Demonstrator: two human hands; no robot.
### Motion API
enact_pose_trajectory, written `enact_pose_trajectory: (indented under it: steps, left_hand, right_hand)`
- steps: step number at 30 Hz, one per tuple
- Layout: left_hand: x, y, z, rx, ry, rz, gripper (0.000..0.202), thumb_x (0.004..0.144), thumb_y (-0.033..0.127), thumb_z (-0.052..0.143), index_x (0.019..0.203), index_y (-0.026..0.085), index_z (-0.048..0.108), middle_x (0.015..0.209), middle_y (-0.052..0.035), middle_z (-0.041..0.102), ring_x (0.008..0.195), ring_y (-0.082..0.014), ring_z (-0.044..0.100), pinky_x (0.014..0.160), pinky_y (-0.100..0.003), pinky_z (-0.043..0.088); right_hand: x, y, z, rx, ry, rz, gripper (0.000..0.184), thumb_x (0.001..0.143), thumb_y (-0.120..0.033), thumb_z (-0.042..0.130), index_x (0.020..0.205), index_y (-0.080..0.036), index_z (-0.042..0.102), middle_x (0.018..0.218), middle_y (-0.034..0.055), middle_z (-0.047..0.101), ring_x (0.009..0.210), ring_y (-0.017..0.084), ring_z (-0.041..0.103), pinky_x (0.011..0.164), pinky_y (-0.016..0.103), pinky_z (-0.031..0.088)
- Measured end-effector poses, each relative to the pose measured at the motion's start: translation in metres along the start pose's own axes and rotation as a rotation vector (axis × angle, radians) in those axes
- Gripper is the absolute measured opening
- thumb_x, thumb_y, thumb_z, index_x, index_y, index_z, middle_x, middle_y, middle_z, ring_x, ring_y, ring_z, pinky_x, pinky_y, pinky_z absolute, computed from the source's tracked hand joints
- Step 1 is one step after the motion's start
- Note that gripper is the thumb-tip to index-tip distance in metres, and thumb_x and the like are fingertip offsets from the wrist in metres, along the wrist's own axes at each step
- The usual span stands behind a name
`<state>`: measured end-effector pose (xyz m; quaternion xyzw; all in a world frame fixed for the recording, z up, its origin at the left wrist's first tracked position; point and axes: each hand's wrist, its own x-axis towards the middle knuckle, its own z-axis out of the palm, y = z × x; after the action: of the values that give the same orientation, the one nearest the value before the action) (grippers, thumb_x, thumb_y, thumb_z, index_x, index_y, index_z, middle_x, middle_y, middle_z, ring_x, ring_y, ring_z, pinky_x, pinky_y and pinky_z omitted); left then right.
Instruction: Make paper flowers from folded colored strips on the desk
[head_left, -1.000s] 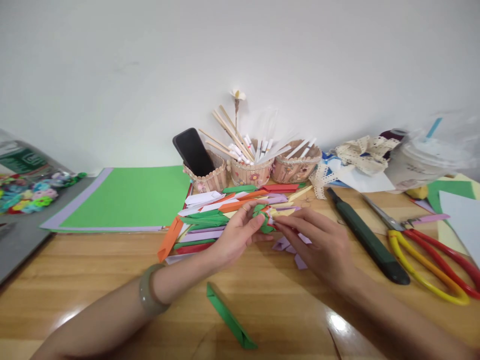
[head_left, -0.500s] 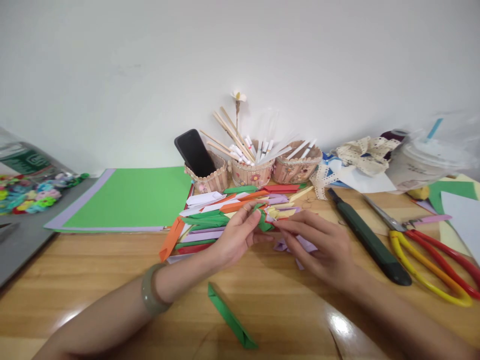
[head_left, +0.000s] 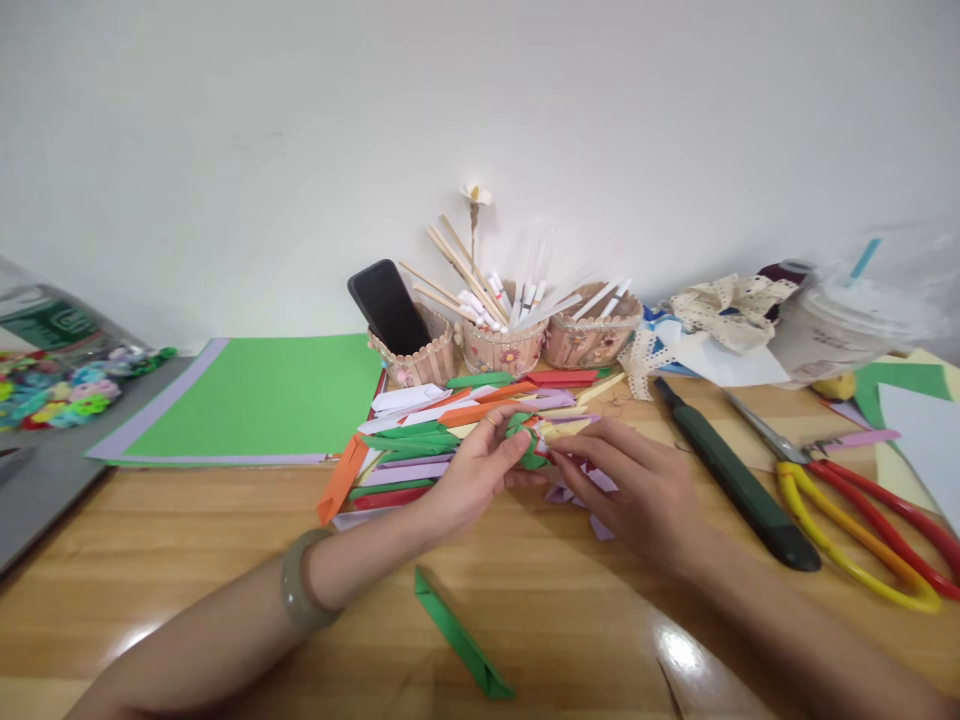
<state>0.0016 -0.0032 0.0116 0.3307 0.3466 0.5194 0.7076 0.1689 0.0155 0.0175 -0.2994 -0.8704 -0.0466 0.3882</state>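
Between my two hands is a small folded-paper piece [head_left: 533, 440], green with some red and white. My left hand [head_left: 480, 465] pinches its green side between thumb and fingers. The fingertips of my right hand [head_left: 637, 480] close on its right edge, where the finer folds are too small to make out. Behind and to the left of my hands lie several folded paper strips [head_left: 409, 440] in green, white, orange, purple and red. Purple folded paper [head_left: 600, 525] shows partly under my right hand. One green folded strip [head_left: 463, 635] lies apart, nearer to me.
Decorated holders [head_left: 504, 350] with sticks, pens and a black phone [head_left: 388, 308] stand against the wall. A dark green cutter [head_left: 739, 475] and red-and-yellow scissors [head_left: 847, 490] lie at right. Green paper sheets [head_left: 277, 395] lie at left, beside a grey laptop [head_left: 52, 480].
The paper piece has turned slightly in my fingers, showing more red and white. Both hands stay almost in the same place, and the view has shifted very slightly.
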Motion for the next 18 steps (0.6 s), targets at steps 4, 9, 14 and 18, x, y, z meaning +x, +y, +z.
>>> enact_pose_trajectory:
  steps: [4, 9, 14, 18]
  left_hand:
    - [-0.001, 0.001, 0.002, -0.018, 0.007, 0.009, 0.036, 0.068, 0.031, 0.069, 0.1, 0.021, 0.056, 0.107, -0.0034, 0.053, 0.091, -0.016, 0.055, 0.066, -0.025, 0.053]
    - [0.0, 0.003, 0.001, -0.116, -0.058, -0.028, 0.035, 0.075, 0.035, 0.062, 0.105, 0.021, 0.051, 0.094, -0.0038, 0.062, 0.08, -0.0152, 0.062, 0.064, -0.025, 0.052]
    - [0.002, 0.003, -0.003, -0.149, -0.12, -0.08, 0.036, 0.083, 0.043, 0.049, 0.107, 0.016, 0.051, 0.083, -0.0059, 0.067, 0.064, -0.0144, 0.065, 0.058, -0.023, 0.052]
    - [0.002, 0.003, -0.003, -0.14, -0.122, -0.115, 0.037, 0.084, 0.045, 0.045, 0.103, 0.014, 0.056, 0.079, -0.0062, 0.067, 0.061, -0.0144, 0.065, 0.057, -0.024, 0.053]
  right_hand:
    - [-0.001, -0.001, -0.001, -0.204, 0.051, -0.129, 0.008, 0.078, -0.015, 0.06, 0.085, -0.018, 0.059, 0.069, 0.0016, 0.065, 0.058, 0.013, 0.06, 0.054, 0.025, 0.045]
    - [0.002, -0.004, -0.008, -0.063, 0.095, -0.1, 0.015, 0.077, -0.011, 0.059, 0.089, -0.02, 0.058, 0.073, 0.0024, 0.065, 0.062, 0.013, 0.061, 0.055, 0.025, 0.048]
    - [0.009, -0.004, -0.013, 0.178, 0.081, 0.069, 0.016, 0.081, -0.009, 0.053, 0.092, -0.02, 0.058, 0.08, 0.0051, 0.061, 0.069, 0.014, 0.06, 0.059, 0.026, 0.049]
    - [0.012, -0.005, -0.012, 0.283, 0.014, 0.099, 0.016, 0.08, -0.009, 0.055, 0.092, -0.019, 0.058, 0.082, 0.0052, 0.061, 0.073, 0.014, 0.059, 0.062, 0.027, 0.049]
